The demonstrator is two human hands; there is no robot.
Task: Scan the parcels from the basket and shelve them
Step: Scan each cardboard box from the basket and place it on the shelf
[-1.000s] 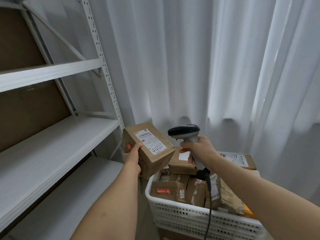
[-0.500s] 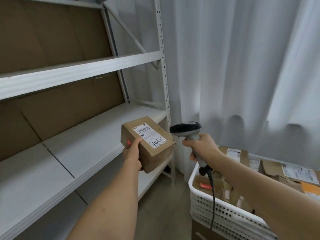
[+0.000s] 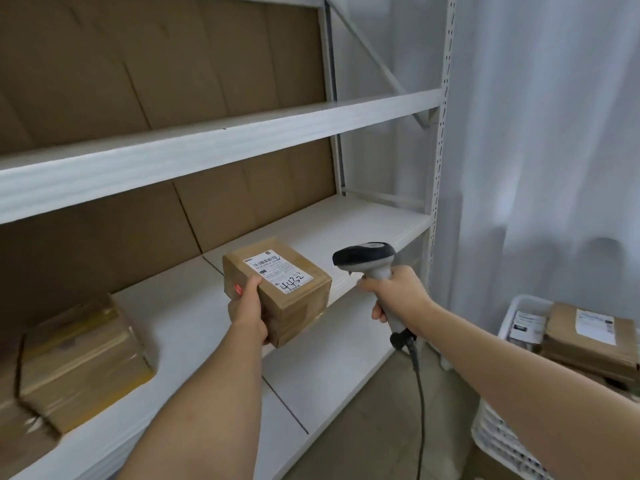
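While your left hand [image 3: 247, 315] carries the parcel [image 3: 277, 289] from one side only, with the thumb on its near left face and the fingers hidden under it, the box hangs in the air above the front of the middle shelf [image 3: 194, 317], not yet resting on it. That one-sided grip is the weak point: most of the box sits to the right of your palm, so a quick push toward the far side could let it roll off your fingers and drop to the floor. Set it down flat before you let go, and keep the label [image 3: 277, 273] with its handwritten number facing up where you can read it.

Your right hand [image 3: 398, 296] is wrapped around the handle of the scanner [image 3: 367, 261], whose head points left at the parcel. Its cable [image 3: 420, 393] trails down past the shelf edge; swing that arm and the cable may snag on the shelf post [image 3: 441, 133].

On the left, a taped box [image 3: 79, 362] already stands on the same shelf, so place yours well apart from it. Whether the barcode has actually registered cannot be told, so confirm it. The basket [image 3: 498, 441], with more parcels, waits at the near right.
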